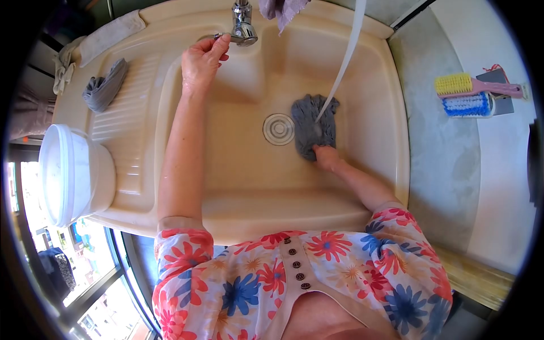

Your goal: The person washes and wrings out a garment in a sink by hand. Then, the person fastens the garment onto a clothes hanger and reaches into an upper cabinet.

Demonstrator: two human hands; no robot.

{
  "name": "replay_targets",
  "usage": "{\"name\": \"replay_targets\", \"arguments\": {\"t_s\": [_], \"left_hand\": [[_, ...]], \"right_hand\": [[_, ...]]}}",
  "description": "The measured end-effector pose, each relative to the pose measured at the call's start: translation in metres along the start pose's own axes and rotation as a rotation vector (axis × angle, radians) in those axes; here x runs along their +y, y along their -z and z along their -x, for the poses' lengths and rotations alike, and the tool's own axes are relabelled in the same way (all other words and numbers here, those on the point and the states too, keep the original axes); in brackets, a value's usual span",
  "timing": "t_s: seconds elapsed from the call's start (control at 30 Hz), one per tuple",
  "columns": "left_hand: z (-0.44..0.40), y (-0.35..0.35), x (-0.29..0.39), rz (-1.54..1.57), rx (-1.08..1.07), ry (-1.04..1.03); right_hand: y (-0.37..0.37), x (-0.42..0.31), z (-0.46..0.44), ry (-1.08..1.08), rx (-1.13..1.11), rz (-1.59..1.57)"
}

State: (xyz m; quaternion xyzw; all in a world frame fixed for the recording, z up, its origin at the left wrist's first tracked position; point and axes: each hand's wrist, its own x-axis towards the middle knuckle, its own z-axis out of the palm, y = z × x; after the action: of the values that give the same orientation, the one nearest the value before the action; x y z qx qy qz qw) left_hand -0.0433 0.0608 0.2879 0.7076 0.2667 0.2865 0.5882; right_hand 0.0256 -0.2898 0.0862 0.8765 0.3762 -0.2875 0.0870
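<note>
My left hand (202,60) is closed on the faucet handle (218,37) at the back of the beige sink (238,153). A chrome faucet (242,25) rises out of view above it. A stream of water (344,59) falls onto a wet, bunched grey cloth (306,122) on the sink floor. My right hand (326,157) grips the near edge of this cloth, its fingertips partly hidden in the fabric. Just left of the cloth is the round drain (279,129).
On the ribbed drainboard (122,133) lies another twisted grey cloth (105,85), with a white bucket (79,175) nearer me. A pale cloth (112,37) lies along the back edge. Yellow (453,85) and blue-white scrub brushes (466,106) are at the right. A purplish cloth (283,10) hangs behind.
</note>
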Motion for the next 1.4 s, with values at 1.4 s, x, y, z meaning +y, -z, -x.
{"name": "replay_targets", "arguments": {"t_s": [1.4], "left_hand": [[0.079, -0.013, -0.042, -0.345, -0.375, 0.165]], "right_hand": [[-0.002, 0.016, -0.037, 0.225, 0.343, 0.113]]}}
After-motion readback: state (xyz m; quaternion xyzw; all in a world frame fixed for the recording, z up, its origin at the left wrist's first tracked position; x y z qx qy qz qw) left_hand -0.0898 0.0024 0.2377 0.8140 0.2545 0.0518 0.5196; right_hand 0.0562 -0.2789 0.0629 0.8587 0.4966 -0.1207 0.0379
